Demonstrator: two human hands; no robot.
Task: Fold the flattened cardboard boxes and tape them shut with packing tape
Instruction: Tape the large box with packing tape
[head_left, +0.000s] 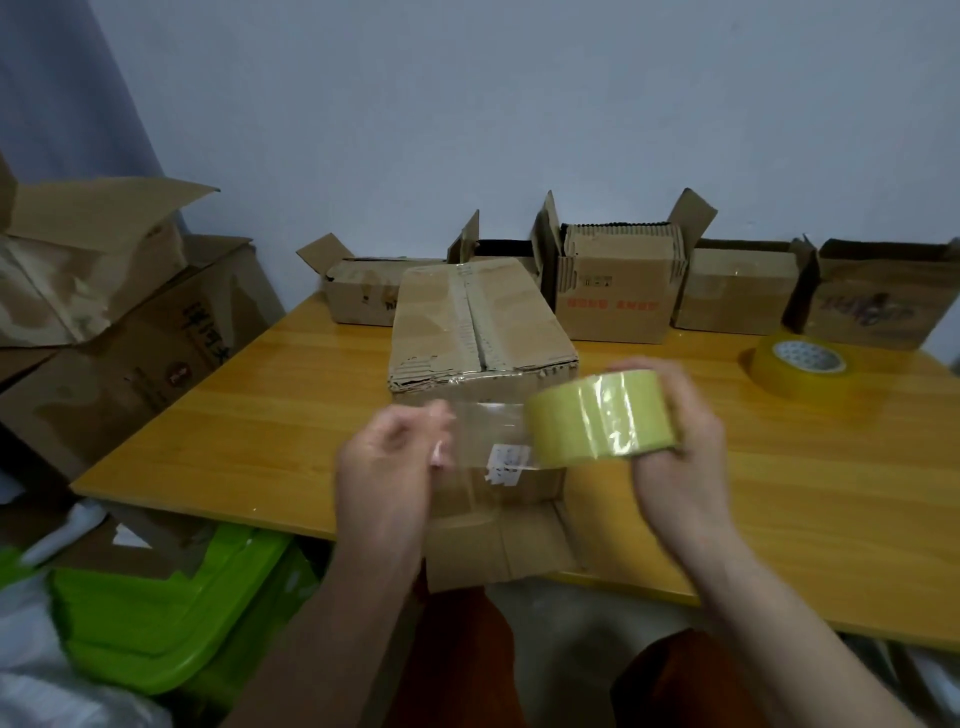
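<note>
Item: one cardboard box (480, 332) at desk (779, 467) centre, flaps folded, seam taped, near flap hanging over the edge at 6 o'clock, seemingly set close for taping. Right hand (675, 441) grips one tape roll (605, 418); left hand (389, 467) pinches its free strip (488, 441), pulled taut at 9 o'clock, likely to span the box. Also: one spare roll (802, 364) at 2 o'clock; five open boxes (615, 291) ranged along 12 o'clock.

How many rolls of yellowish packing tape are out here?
2. One yellowish packing tape roll is gripped in the right hand, with the left hand pinching its pulled-out clear strip; a second roll lies flat on the wooden table, far right. Open boxes may hide more.
</note>
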